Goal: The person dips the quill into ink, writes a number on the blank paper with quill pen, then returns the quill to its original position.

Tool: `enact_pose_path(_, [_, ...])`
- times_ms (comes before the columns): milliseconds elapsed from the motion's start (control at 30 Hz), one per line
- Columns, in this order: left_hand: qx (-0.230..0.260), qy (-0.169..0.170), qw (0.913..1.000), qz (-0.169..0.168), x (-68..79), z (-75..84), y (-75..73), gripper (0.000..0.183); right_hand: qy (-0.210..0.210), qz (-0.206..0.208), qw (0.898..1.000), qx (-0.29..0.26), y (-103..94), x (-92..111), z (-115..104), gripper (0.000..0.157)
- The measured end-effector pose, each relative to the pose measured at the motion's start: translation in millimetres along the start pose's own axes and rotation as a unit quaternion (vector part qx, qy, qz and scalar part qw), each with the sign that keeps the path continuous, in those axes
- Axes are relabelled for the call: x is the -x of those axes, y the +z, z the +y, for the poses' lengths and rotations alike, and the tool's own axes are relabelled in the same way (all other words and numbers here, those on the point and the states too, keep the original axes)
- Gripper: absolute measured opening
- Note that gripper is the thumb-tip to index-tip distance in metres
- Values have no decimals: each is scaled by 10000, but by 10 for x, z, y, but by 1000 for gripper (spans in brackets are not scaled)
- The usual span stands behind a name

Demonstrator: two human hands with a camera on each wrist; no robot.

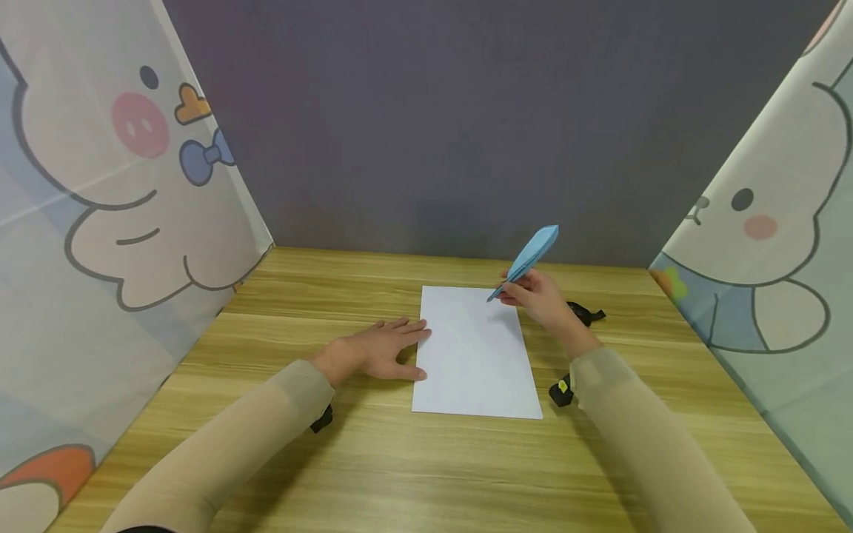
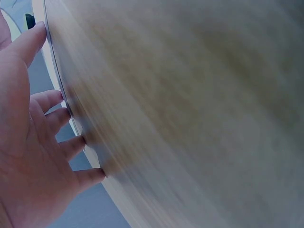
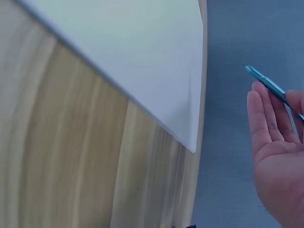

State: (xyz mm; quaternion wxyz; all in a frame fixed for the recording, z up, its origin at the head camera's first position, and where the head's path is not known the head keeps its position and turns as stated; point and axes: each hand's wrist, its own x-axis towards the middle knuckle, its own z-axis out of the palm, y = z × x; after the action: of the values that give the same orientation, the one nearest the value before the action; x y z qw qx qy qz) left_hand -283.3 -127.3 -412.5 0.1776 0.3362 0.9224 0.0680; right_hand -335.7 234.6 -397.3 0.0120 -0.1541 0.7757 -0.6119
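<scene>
A white sheet of paper (image 1: 473, 363) lies on the wooden table, and no marks show on it. At its left edge rests my left hand (image 1: 380, 350), palm down with fingers spread; fingertips touch the border of the sheet. In the left wrist view, the fingertips (image 2: 95, 175) press on the tabletop side. My right hand (image 1: 541, 297) pinches a blue feather pen (image 1: 533, 253) between thumb and fingers, above the upper right corner of the sheet. The pen's tip (image 3: 251, 71) points away from the palm, raised apart from the paper in the right wrist view.
The wood-grain table (image 1: 373, 474) spreads around the sheet. A dark grey panel (image 1: 466, 133) rises at its back, with cartoon-printed side panels left and right. Small black items, one a dark strap-like thing (image 1: 583, 312), show near the right wrist.
</scene>
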Motion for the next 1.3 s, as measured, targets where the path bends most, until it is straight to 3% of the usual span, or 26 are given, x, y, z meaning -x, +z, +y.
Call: enact_pose_path(1300, [0,-45,10000,34,-10,-6,-2,95,718,359,9968,-56,211,-415,89,41])
